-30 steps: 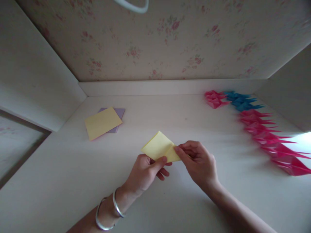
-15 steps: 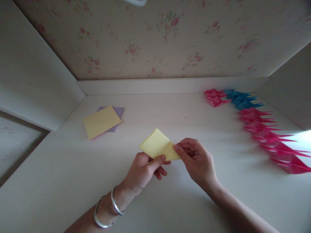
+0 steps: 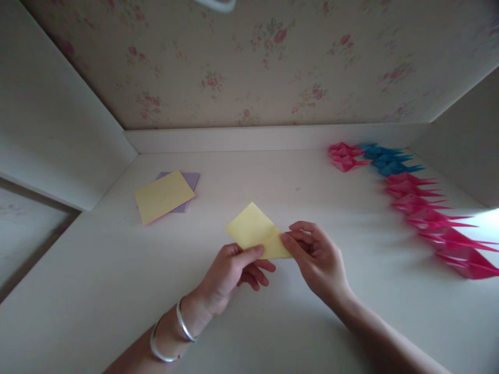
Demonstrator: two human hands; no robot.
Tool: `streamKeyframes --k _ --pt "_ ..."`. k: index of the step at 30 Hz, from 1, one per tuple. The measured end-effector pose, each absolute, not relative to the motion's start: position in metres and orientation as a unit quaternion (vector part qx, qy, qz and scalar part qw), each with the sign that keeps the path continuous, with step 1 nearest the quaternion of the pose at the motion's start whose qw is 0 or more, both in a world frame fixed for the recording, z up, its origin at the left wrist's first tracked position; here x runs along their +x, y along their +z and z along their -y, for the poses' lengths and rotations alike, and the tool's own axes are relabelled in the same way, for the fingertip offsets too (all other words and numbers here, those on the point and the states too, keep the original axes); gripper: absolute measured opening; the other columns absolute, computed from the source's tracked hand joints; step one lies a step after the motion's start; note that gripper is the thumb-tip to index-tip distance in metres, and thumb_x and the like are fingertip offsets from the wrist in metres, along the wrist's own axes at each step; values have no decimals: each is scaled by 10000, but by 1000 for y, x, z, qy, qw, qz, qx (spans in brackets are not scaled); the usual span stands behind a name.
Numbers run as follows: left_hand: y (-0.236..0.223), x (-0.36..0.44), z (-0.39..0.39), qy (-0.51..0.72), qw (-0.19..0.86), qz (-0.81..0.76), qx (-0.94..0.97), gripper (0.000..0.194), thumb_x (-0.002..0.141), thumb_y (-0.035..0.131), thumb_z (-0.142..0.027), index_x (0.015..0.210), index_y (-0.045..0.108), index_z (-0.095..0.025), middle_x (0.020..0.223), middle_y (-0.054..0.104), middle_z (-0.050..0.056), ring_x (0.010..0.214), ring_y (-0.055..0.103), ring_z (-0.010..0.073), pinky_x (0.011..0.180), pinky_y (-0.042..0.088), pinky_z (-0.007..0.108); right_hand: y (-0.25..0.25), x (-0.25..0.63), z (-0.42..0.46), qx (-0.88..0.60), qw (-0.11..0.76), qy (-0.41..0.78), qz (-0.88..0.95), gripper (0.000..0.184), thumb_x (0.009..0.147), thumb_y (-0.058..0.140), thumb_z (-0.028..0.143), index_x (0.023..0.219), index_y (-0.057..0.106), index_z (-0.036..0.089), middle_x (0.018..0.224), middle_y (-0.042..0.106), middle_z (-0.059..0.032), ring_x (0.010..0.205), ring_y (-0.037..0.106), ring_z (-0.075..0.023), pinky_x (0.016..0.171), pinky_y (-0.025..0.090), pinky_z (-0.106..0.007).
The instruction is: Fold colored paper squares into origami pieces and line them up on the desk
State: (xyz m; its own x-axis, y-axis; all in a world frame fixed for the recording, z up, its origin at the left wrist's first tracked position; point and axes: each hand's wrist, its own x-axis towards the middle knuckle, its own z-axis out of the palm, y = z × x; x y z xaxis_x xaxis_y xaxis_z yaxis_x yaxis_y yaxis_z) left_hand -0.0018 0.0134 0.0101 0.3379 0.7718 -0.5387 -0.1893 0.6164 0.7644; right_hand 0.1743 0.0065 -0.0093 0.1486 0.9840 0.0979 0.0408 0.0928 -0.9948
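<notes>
Between my two hands, above the white tabletop, is a piece of folded yellow paper (image 3: 252, 227). A crease runs across its lower right part, and its upper corner points away from me. My left hand (image 3: 237, 267) pinches the lower edge, thumb on top and some fingers curled beneath it. The right corner is pinched by my right hand (image 3: 315, 254), with the thumb on the near face and the other fingers bent behind. Part of the paper's underside is hidden by my fingers.
Yellow sheets (image 3: 163, 197) lie over purple paper (image 3: 191, 180) at the back left. Along the right stand several pink folded-paper figures (image 3: 432, 218) and blue ones (image 3: 390, 160). A white ledge (image 3: 234, 139) and flowered wall close off the back.
My left thumb has slid slightly left along the paper's lower edge, and more of the creased right part shows. The paper has turned a little; my right hand keeps its pinch.
</notes>
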Motion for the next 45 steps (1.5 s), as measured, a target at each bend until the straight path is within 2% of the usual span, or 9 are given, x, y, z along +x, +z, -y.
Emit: streamKeyframes --k 5,8,13,18,24,30,37,45 --pt "8 -3 -13 322 783 -460 268 299 847 656 -366 824 725 -76 723 762 126 455 632 128 417 461 193 -8 174 -7 -508 568 416 497 154 856 683 314 945 585 235 727 736 -21 627 704 -165 518 556 -229" --pt "11 -3 -10 332 742 -464 352 370 891 604 -404 809 744 -71 757 763 136 510 642 137 481 497 217 -8 175 -7 -507 574 406 498 128 854 689 278 934 601 233 741 728 -17 630 703 -153 521 557 -214" --pt "12 -3 -7 303 676 -483 466 364 878 648 -417 802 769 -82 636 724 99 542 629 138 535 495 218 -9 176 -5 -511 578 383 508 107 853 689 238 929 614 229 754 713 -12 640 700 -144 530 566 -205" --pt "8 -1 -8 315 682 -491 441 337 867 669 -396 825 768 -77 810 775 148 628 687 171 534 516 227 -11 176 -3 -505 578 391 509 103 860 686 216 936 618 231 763 705 -8 654 701 -135 559 575 -198" --pt "8 0 -7 336 672 -490 442 299 865 679 -369 884 770 -84 832 783 137 718 723 198 560 540 228 -13 176 -3 -506 571 408 502 101 873 680 236 950 615 228 784 699 -11 680 690 -129 569 560 -194" --pt "7 -2 -8 362 654 -500 437 314 873 668 -388 858 774 -94 802 786 119 675 715 170 577 547 222 -6 173 -4 -473 514 532 479 307 840 717 322 1066 528 235 791 716 -4 648 675 -143 594 564 -253" --pt "7 -2 -8 364 623 -513 465 295 876 663 -376 828 774 -107 761 780 102 663 713 175 575 555 228 -2 168 -5 -491 492 572 435 544 722 820 324 1118 457 244 815 724 -9 682 671 -151 593 522 -237" --pt "6 -2 -6 346 600 -520 500 326 880 650 -400 816 781 -109 703 767 107 644 713 187 583 564 240 -3 165 -2 -502 501 553 436 602 675 851 314 1134 464 268 963 687 -18 765 693 -175 638 570 -266"
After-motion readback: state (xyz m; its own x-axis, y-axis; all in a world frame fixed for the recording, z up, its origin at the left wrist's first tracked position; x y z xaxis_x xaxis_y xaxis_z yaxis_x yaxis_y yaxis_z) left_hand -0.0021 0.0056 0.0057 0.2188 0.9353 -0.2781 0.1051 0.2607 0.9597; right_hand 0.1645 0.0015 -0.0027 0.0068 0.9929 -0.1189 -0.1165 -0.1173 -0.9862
